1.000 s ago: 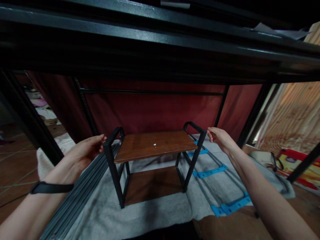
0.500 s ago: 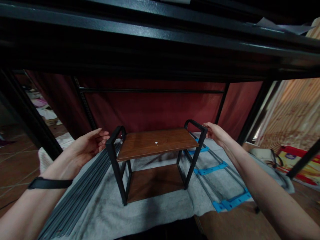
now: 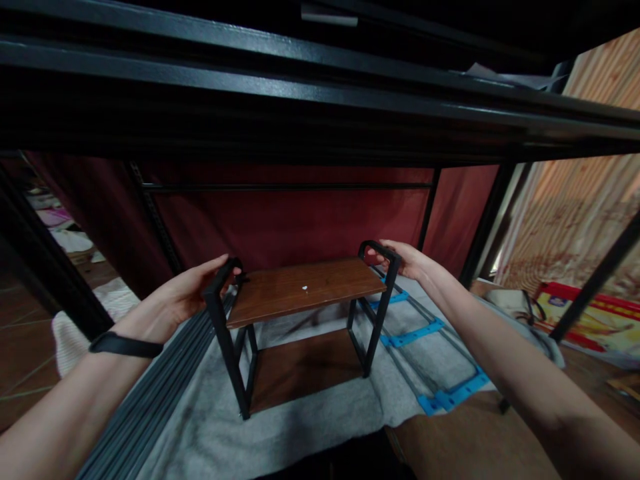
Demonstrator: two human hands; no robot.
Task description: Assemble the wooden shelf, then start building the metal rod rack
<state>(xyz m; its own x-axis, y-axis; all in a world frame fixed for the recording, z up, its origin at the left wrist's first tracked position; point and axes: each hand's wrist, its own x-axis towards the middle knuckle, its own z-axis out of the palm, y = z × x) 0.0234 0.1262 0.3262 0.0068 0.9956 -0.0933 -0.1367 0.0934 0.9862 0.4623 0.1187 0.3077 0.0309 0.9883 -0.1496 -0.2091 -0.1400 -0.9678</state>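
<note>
A small two-tier shelf (image 3: 306, 287) with brown wood-look boards and a black metal frame stands upright on a grey cloth. My left hand (image 3: 203, 287) wraps round the raised side bar at its left, fingers reaching through to the inner side. At the opposite end, my right hand (image 3: 397, 257) grips the right side bar, with fingertips showing inside the loop. A small white spot marks the top board. The lower board (image 3: 307, 370) lies partly in shadow.
Grey rods (image 3: 165, 380) lie bundled on the cloth (image 3: 320, 420) at left. Rods with blue connectors (image 3: 413, 333) lie at right. A black metal frame (image 3: 280, 87) spans overhead, with legs on both sides. Dark red fabric (image 3: 300, 220) hangs behind; a red-yellow box (image 3: 585, 320) sits far right.
Both hands have moved inward and closed on the shelf's side bars; before, the left was open beside it and the right was just outside the right bar. The view has shifted slightly.
</note>
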